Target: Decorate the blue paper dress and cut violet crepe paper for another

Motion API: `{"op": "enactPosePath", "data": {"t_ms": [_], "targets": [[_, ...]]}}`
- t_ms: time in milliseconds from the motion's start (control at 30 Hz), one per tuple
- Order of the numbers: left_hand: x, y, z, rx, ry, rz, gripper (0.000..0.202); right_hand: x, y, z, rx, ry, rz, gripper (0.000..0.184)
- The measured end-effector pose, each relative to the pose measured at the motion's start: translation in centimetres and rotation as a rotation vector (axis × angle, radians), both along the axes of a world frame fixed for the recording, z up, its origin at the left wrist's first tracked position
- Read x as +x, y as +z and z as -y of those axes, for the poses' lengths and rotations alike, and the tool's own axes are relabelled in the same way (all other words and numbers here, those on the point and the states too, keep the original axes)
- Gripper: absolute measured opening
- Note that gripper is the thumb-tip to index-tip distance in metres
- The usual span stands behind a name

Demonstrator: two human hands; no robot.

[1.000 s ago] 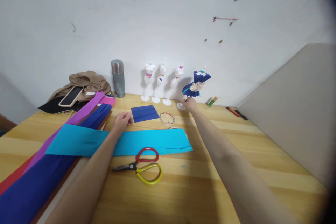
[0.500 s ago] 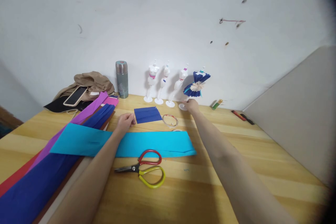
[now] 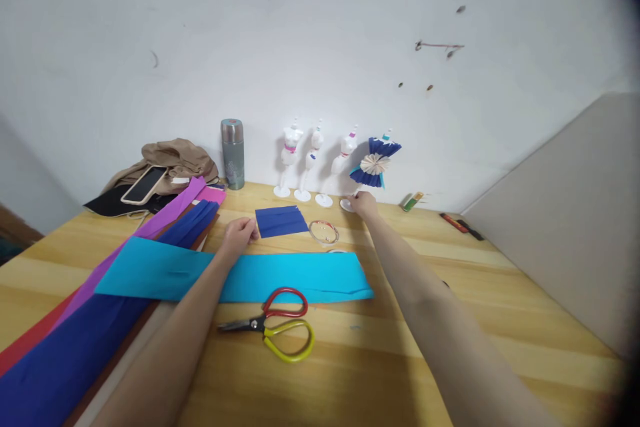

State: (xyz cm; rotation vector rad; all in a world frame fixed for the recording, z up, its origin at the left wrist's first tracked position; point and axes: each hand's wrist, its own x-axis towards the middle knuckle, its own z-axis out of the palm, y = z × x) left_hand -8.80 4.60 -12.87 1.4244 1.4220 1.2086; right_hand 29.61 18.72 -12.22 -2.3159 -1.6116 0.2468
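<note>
My right hand (image 3: 363, 203) reaches to the back of the wooden table (image 3: 450, 320) and grips the white base of a small mannequin stand wearing a pleated dark-blue paper dress (image 3: 375, 163). My left hand (image 3: 239, 234) rests with curled fingers at the left edge of a small dark-blue paper piece (image 3: 280, 221), touching it. A long cyan paper strip (image 3: 300, 275) lies across the table under my left forearm. Red-and-yellow scissors (image 3: 277, 327) lie just in front of it.
Three bare white mannequin stands (image 3: 313, 161) line the wall beside a grey flask (image 3: 233, 153). A tape roll (image 3: 324, 231) lies near the blue piece. Purple, blue and red paper sheets (image 3: 75, 340) fan out at left. A phone (image 3: 143, 183) rests on cloth.
The dressed mannequin has come more upright under my right hand. My left hand has stayed at the blue piece. The view shifted slightly.
</note>
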Motion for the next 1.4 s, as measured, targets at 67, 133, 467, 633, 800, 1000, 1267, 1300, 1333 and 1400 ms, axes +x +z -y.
{"op": "enactPosePath", "data": {"t_ms": [67,133,467,633,800,1000,1267,1300,1333,1400], "targets": [[0.0,-0.2,-0.1,0.006,0.001,0.002,0.039,-0.2,0.0,-0.3,0.007,-0.002,0.0,0.037],[0.1,-0.4,-0.2,0.009,-0.001,0.006,0.04,-0.4,-0.1,-0.6,0.014,-0.008,0.0,0.038],[-0.1,-0.8,-0.3,0.021,-0.002,0.007,0.04,-0.7,0.2,-0.5,0.031,-0.031,-0.013,0.039],[0.0,-0.4,-0.2,0.017,-0.009,0.001,0.04,-1.0,0.9,0.6,0.047,-0.054,-0.021,0.038],[0.1,0.2,0.1,0.028,-0.026,-0.007,0.04,-1.1,1.6,2.4,0.038,-0.038,-0.044,0.039],[0.2,0.6,0.3,0.003,-0.021,0.017,0.038,-2.4,3.0,6.2,0.083,0.024,-0.096,0.029],[0.1,0.7,0.2,-0.034,-0.012,0.061,0.037,-9.4,7.4,16.8,0.176,0.423,-0.382,0.025],[0.0,0.8,0.3,-0.036,-0.013,0.067,0.036,-10.4,7.6,18.6,0.154,0.48,-0.44,0.03],[0.0,0.9,0.4,-0.035,-0.016,0.074,0.036,-11.4,7.8,20.5,0.127,0.546,-0.518,0.035],[-0.1,1.3,0.7,-0.032,-0.025,0.086,0.035,-13.1,8.0,24.1,-0.033,0.697,-0.818,0.038]]}}
